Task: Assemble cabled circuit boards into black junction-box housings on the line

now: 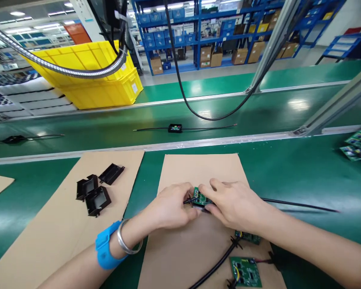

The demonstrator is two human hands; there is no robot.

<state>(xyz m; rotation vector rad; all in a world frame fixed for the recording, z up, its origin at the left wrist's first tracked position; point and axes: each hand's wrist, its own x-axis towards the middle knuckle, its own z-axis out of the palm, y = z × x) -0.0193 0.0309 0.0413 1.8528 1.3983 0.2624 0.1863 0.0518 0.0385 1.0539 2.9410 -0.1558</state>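
A small green circuit board (200, 197) with black cables is pinched between my two hands above a cardboard sheet (198, 166). My left hand (177, 205) grips its left end, where a cable with a tie comes out. From the right, my right hand (232, 201) presses its fingers on the board, hiding that end. Something dark and shiny shows under the board; I cannot make out whether it is a case. A cable (301, 204) runs out beyond my right forearm. Close below lie a partly covered circuit board (249, 237) and another green board (246, 272).
Several black plastic case parts (98, 200) lie on the left cardboard (57, 224). Ahead, a cased board with cables (175, 128) rests on the green belt (114, 130), behind a metal rail (198, 142). Boards (359, 144) are at right. A black cable (180, 86) hangs overhead.
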